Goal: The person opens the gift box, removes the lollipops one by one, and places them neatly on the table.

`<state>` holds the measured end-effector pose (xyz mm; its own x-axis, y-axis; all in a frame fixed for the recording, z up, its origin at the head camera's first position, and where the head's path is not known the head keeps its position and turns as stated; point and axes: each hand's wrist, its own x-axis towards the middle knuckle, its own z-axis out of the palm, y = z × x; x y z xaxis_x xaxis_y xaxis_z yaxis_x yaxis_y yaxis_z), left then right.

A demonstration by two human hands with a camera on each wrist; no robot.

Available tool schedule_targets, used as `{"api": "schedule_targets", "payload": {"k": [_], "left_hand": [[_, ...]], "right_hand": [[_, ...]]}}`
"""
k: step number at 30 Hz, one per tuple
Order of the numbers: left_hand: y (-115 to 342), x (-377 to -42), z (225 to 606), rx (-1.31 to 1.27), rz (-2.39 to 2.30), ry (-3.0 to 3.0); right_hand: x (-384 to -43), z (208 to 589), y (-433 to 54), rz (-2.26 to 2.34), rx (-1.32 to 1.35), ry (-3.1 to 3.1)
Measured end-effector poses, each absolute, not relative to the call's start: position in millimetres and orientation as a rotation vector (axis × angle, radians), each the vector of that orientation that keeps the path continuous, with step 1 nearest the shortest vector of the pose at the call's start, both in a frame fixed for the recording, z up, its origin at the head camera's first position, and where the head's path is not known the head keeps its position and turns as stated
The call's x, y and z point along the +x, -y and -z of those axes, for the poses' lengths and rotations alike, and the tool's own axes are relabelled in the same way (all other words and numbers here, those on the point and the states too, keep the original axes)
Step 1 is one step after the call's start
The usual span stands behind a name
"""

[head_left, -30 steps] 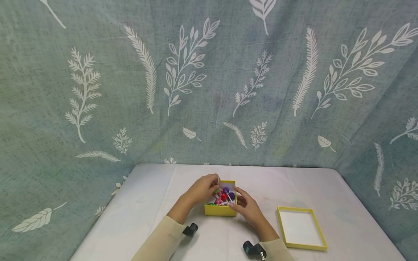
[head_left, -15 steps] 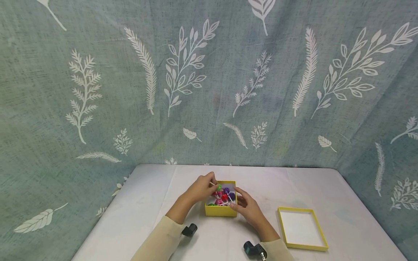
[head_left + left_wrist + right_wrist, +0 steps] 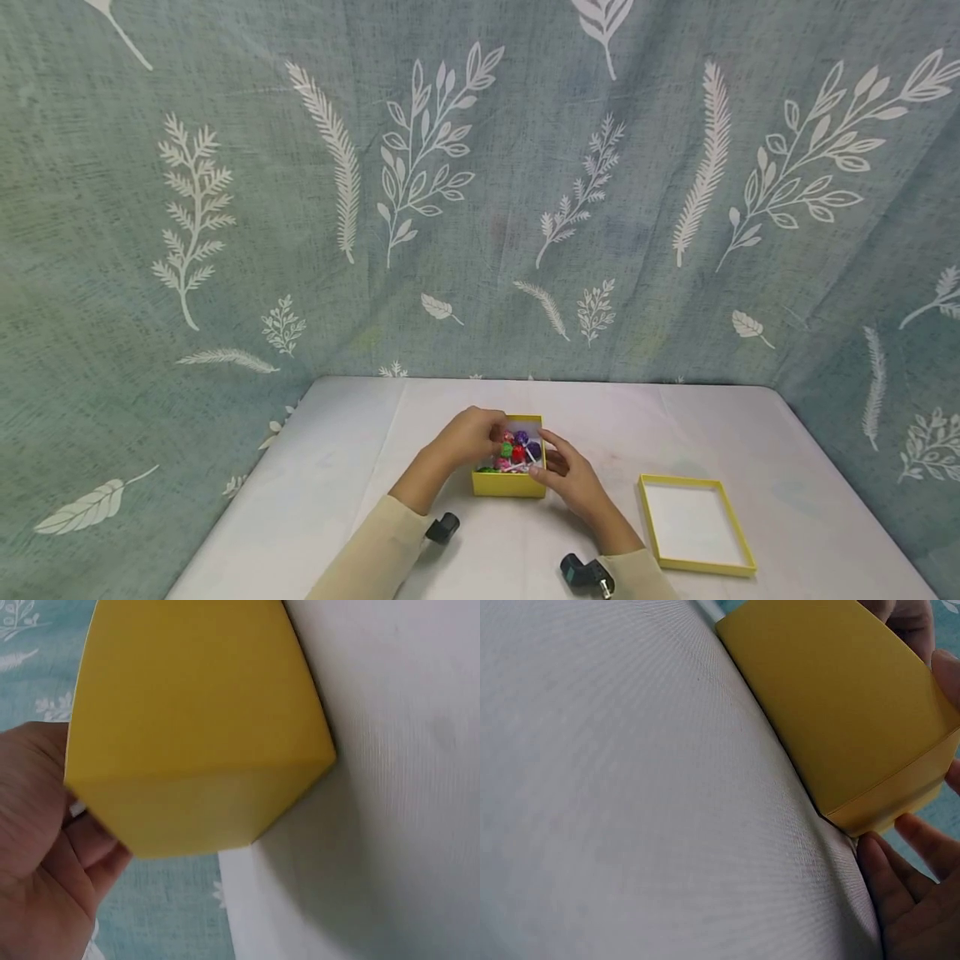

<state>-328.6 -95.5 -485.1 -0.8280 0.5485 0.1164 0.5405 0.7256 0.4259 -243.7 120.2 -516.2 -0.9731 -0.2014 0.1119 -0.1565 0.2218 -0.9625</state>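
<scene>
A yellow box (image 3: 508, 485) without its lid stands on the table, holding several lollipops with red, pink, purple and green heads. My left hand (image 3: 471, 435) reaches over the box's left wall, its fingers curled and partly hidden inside. Beside its fingertips is a green lollipop (image 3: 507, 450); a bit of white stick (image 3: 77, 808) shows between the fingers in the left wrist view. My right hand (image 3: 573, 477) holds the box at its right side, thumb at the near corner and fingers along the wall. In the right wrist view, its fingertips (image 3: 907, 821) touch the yellow cardboard.
A shallow yellow-rimmed lid (image 3: 697, 525) with a white inside lies on the table to the right of the box. The white tabletop (image 3: 360, 467) ends at a green leaf-printed curtain (image 3: 480, 208) behind. Black wrist cameras (image 3: 442, 528) ride on both forearms.
My left hand first tilts the green lollipop's stick leftward, then moves down and toward the box's middle, bringing the green head nearer the other lollipops. The right hand and the box stay put.
</scene>
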Motion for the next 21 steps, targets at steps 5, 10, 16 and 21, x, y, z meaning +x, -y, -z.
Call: {"api": "schedule_targets", "payload": {"k": [5, 10, 16, 21], "left_hand": [[85, -328, 487, 0.907, -0.542, -2.909], [80, -327, 486, 0.913, -0.414, -2.921], [76, -327, 486, 0.977, -0.254, -2.897], [84, -324, 483, 0.917, -0.562, -2.855]], "right_hand": [[-254, 533, -123, 1.913, -0.356, -2.415], [-263, 550, -124, 1.932, -0.336, -2.43], [-263, 551, -124, 1.941, -0.336, -2.433], [-263, 550, -124, 1.941, -0.34, -2.416]]}}
